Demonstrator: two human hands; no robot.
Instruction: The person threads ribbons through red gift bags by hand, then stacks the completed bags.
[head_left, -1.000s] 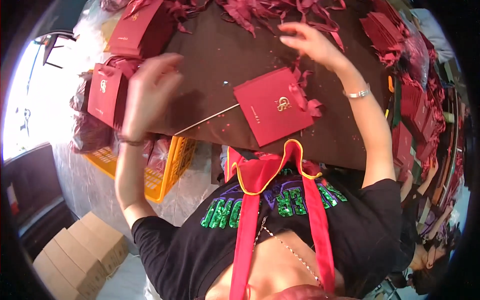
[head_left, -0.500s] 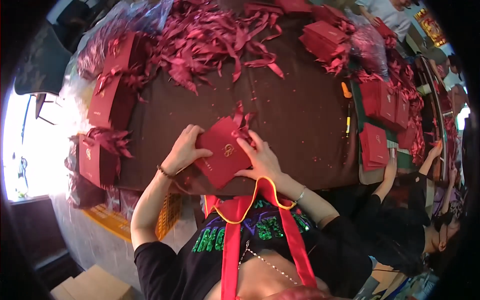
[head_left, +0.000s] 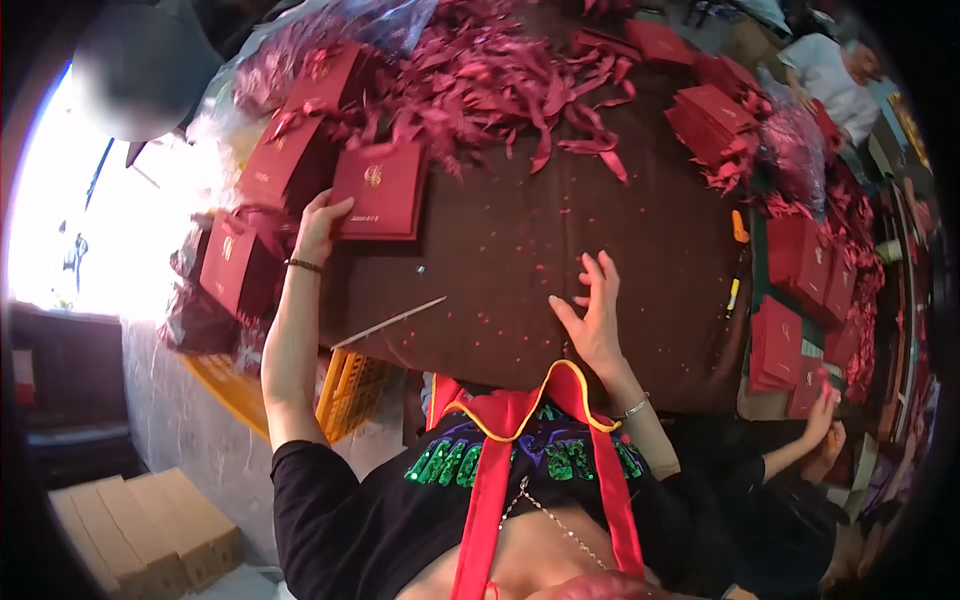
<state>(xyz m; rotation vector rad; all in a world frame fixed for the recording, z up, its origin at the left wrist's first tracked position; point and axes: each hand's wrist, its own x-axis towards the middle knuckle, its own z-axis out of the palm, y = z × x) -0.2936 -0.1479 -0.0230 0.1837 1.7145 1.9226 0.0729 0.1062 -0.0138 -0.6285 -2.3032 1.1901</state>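
At the far left, my left hand (head_left: 320, 226) grips the lower left edge of a dark red paper gift bag (head_left: 378, 195) with gold print. The bag is beside a row of similar standing red bags (head_left: 282, 165) with ribbons. My right hand (head_left: 596, 312) hovers over the brown tablecloth (head_left: 490, 270), its fingers spread and nothing in them. A thin pale stick (head_left: 390, 322) lies between me and the held bag, near the table's front edge.
A heap of red ribbons (head_left: 480, 80) covers the table's back. To the right lie an orange cutter (head_left: 739, 226), a yellow-and-black marker (head_left: 732, 298) and stacked red bags (head_left: 798, 260). A co-worker's hands (head_left: 822, 430) are at the right. A yellow crate (head_left: 350, 392) stands below the left edge.
My left hand has carried the red gift bag from the front middle to the far left. My right hand has let go of it and moved right. The pale stick now shows.
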